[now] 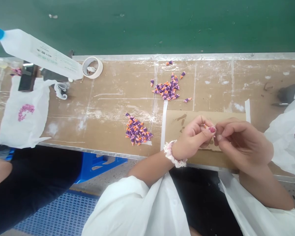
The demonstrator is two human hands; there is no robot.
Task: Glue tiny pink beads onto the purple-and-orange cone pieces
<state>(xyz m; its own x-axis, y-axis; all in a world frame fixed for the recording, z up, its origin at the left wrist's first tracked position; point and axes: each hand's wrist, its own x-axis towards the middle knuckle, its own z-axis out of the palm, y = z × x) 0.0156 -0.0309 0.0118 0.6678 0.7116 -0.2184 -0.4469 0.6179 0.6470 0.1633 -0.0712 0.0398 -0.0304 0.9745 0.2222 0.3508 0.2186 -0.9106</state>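
Note:
My left hand [192, 137] is closed in a pinch over the cardboard sheet [173, 123]. Between its fingers shows a sliver of a small orange-and-pink figure [205, 126], mostly hidden. A pink patch sits at the thumb tip; whether it is a nail or a separate piece I cannot tell. Close beside it, my right hand [247, 142] has thumb and forefinger pressed together near the left fingertips. What they pinch, if anything, is too small to make out. Small purple-and-orange figures lie in a near pile [137, 130] and a far pile [167, 89] to the left of my hands.
A white bottle with blue cap [43, 54] and a tape roll [92, 68] are at the far left. One white plastic bag [9, 124] lies left, another [282, 144] right. Another person's dark-clothed leg [44, 177] and a blue stool [95, 165] are below the table edge.

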